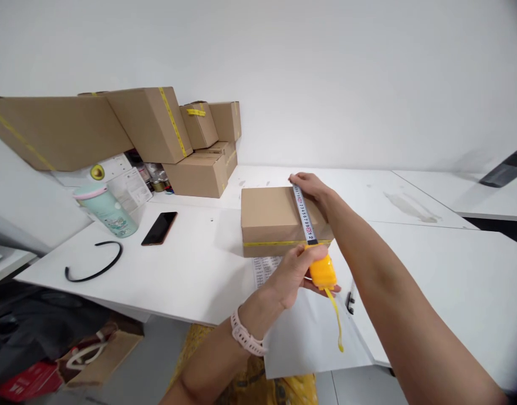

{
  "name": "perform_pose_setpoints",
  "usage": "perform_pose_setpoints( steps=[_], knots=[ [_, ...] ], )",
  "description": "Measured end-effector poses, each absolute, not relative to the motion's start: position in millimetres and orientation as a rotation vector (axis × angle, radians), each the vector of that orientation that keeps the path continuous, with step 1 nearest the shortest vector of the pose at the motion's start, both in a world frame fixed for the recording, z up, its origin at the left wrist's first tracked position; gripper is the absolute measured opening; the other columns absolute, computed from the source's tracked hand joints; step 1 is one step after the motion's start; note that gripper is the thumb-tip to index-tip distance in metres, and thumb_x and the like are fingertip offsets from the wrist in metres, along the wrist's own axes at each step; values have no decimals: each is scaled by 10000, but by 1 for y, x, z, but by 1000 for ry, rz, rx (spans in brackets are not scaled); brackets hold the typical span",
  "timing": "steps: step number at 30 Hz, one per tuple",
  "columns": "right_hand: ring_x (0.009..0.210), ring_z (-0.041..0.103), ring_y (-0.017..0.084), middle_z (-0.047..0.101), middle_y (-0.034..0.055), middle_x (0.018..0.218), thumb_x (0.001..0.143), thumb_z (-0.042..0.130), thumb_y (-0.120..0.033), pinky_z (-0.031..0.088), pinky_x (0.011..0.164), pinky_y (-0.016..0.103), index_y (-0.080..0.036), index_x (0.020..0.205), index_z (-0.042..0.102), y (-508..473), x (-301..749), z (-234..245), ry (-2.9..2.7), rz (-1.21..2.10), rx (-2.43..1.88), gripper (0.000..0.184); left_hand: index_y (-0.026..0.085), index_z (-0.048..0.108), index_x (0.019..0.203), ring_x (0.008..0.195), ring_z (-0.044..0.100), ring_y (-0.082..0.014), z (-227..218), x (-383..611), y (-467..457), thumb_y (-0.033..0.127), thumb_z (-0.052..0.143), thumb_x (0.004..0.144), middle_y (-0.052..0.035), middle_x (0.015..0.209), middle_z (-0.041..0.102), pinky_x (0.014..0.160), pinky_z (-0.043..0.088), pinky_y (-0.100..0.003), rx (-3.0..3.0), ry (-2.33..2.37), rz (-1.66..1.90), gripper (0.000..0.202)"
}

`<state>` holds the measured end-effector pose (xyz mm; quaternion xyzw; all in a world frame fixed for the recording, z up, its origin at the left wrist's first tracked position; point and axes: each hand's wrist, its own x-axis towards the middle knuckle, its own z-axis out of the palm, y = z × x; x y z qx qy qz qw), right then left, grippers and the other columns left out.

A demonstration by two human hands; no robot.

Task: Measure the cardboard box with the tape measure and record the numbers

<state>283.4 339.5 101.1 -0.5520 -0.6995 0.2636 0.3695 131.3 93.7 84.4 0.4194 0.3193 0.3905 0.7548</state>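
Observation:
A closed cardboard box (266, 208) with a yellow strip along its near side lies on the white table. My left hand (298, 270) grips the yellow case of a tape measure (323, 273) at the box's near edge, and a yellow wrist strap dangles from it. The blade runs out across the box top to the far edge. There my right hand (311, 185) pinches the blade's end; its other fingers rest by the box's right side. A printed sheet of paper (317, 332) lies partly under the box and hangs over the table's front edge.
Several cardboard boxes (197, 174) are stacked at the back left. On the left of the table are a mint tumbler (108, 211), a phone (159, 228) and a black headband (95, 275). A pen (351, 301) lies right of the paper.

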Motion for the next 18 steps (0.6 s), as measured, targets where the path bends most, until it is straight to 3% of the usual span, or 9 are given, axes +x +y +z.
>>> perform_pose_setpoints(
  steps=[2, 4, 8, 10, 12, 15, 18],
  knots=[
    [987, 629, 258, 721, 110, 1072, 904, 491, -721, 511, 885, 404, -242, 1019, 675, 327, 301, 108, -1653, 712, -1352, 526, 178, 594, 1002, 659, 687, -176, 83, 109, 80, 572, 811, 680, -36, 892, 627, 638, 584, -332, 963, 711, 923, 553],
    [1044, 641, 253, 716, 129, 1125, 918, 436, -755, 506, 921, 387, -224, 1082, 676, 310, 326, 108, -1541, 661, -1350, 605, 209, 591, 1120, 748, 684, -174, 75, 81, 67, 496, 858, 682, -26, 934, 636, 706, 584, -318, 1032, 797, 1040, 587],
    [833, 670, 254, 721, 114, 860, 908, 298, -840, 532, 834, 406, -193, 1139, 695, 260, 367, 79, -1535, 578, -1640, 795, 232, 569, 1170, 791, 656, -172, 47, 28, 65, 472, 821, 750, 3, 886, 634, 732, 573, -300, 1098, 1067, 1264, 546],
    [772, 669, 243, 722, 100, 853, 910, 259, -847, 545, 800, 398, -195, 1276, 655, 234, 370, 62, -1591, 644, -1692, 846, 213, 572, 1115, 777, 659, -170, 36, 13, 75, 495, 812, 743, 5, 911, 626, 745, 585, -325, 1073, 1104, 1277, 525],
    [799, 676, 235, 735, 105, 1006, 919, 279, -833, 560, 768, 374, -224, 1404, 580, 214, 362, 55, -1634, 730, -1624, 835, 198, 575, 1073, 759, 667, -169, 35, 5, 87, 511, 814, 727, 3, 934, 615, 752, 596, -349, 1064, 1091, 1250, 524],
    [922, 667, 242, 685, 94, 1254, 911, 418, -794, 558, 738, 345, -295, 1455, 541, 203, 344, 69, -1663, 700, -1502, 749, 200, 580, 1091, 760, 669, -166, 52, -1, 102, 492, 813, 720, -3, 959, 613, 735, 601, -345, 1118, 1039, 1256, 526],
    [942, 637, 248, 699, 74, 1148, 893, 533, -740, 525, 742, 341, -304, 1350, 618, 210, 333, 101, -1643, 557, -1453, 638, 212, 578, 1113, 744, 665, -159, 81, -7, 113, 474, 798, 711, -23, 1027, 630, 693, 597, -331, 1200, 984, 1322, 528]
  ],
)
